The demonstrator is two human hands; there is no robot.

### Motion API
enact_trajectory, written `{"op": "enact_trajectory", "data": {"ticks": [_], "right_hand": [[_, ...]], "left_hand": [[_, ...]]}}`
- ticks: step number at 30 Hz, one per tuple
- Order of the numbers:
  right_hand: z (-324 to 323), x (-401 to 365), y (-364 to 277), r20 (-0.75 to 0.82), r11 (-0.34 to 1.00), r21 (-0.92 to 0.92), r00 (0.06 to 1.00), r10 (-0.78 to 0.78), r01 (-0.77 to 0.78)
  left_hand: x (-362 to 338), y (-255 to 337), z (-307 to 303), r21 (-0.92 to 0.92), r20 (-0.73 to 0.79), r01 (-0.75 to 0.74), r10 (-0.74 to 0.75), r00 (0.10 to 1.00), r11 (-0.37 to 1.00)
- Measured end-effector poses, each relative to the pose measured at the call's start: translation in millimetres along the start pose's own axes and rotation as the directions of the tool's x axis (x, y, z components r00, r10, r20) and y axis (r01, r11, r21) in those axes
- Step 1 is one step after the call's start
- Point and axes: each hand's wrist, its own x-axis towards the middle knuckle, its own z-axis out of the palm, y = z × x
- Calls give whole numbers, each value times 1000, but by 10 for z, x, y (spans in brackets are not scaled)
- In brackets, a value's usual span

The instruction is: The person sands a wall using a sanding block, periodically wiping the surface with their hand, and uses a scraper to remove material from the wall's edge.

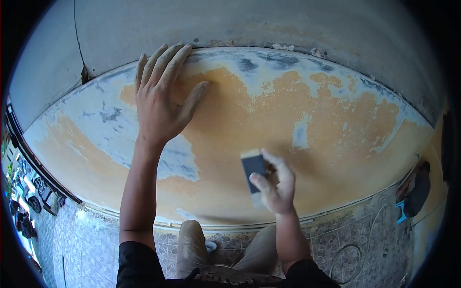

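Note:
My left hand (163,98) rests on the upper part of the wall (230,139), fingers spread and dusted with pale powder. Its fingertips reach the ledge where the grey surface above begins. Lower down and to the right, my right hand (279,185) grips a sanding block (253,169), dark on its broad side with pale ends. Thumb and fingers close around the block, which is slightly blurred close to the wall. Patches of orange paint, white and grey cover the wall around both hands.
A grey overhang (269,24) runs along the top. At the right, another person (417,192) is by a blue stool (401,211). A hose (348,261) coils on the patterned tile floor (331,240). Motorbikes (31,194) stand at the far left.

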Motion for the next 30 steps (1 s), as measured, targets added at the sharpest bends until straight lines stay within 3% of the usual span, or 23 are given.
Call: {"op": "enact_trajectory", "data": {"ticks": [1, 2, 4, 5, 7, 8, 10, 13, 15, 19, 21, 24, 26, 28, 29, 30], "right_hand": [[-116, 314, -176, -27, 954, -241, 982, -189, 177], [-90, 666, -346, -109, 896, -296, 920, -377, 332], [19, 1234, -619, -224, 776, -398, 768, -600, 489], [60, 1416, -622, -191, 768, -407, 776, -601, 494], [161, 1646, -585, -168, 611, -562, 646, -745, 558], [158, 1628, -490, -82, 531, -698, 683, -725, 481], [258, 1449, -362, 144, 221, -824, 569, -810, 523], [196, 1019, 60, 198, 188, -833, 599, -776, 520], [184, 991, 133, 152, 227, -820, 583, -798, 525], [398, 1633, -528, 172, 158, -874, 597, -783, 460], [530, 1897, -753, -4, 363, -856, 698, -716, 368], [457, 1709, -438, -31, 381, -822, 634, -772, 424], [353, 1319, -51, -33, 338, -870, 642, -766, 358], [353, 1148, 134, 117, 146, -902, 556, -823, 407], [318, 1218, 115, 51, 279, -847, 592, -804, 452], [379, 1349, -74, 58, 274, -850, 596, -801, 450]], "left_hand": [[6, 51, 14, -25, -42, -3, 2, 999, 1000], [27, 93, 24, -47, -89, -9, 5, 996, 999], [53, 138, 36, -52, -112, 40, -46, 993, 998], [60, 146, 57, -50, -124, 45, -51, 991, 998], [54, 167, 82, -55, -155, 58, -66, 986, 997], [56, 169, 90, -70, -163, 61, -71, 984, 996], [65, 165, 107, -94, -182, 59, -75, 980, 994], [44, 155, 94, -120, -161, 76, -95, 982, 990], [39, 137, 85, -145, -175, 76, -101, 979, 987], [15, 105, 84, -187, -152, 82, -111, 982, 979], [4, 121, 91, -214, -163, 94, -131, 978, 972], [7, 138, 81, -242, -154, 114, -154, 976, 964], [16, 144, 67, -283, -163, 108, -159, 974, 953], [23, 110, 82, -287, -184, 113, -171, 968, 951], [14, 105, 90, -296, -188, 103, -164, 968, 950], [1, 112, 99, -306, -189, 91, -154, 970, 948]]}}
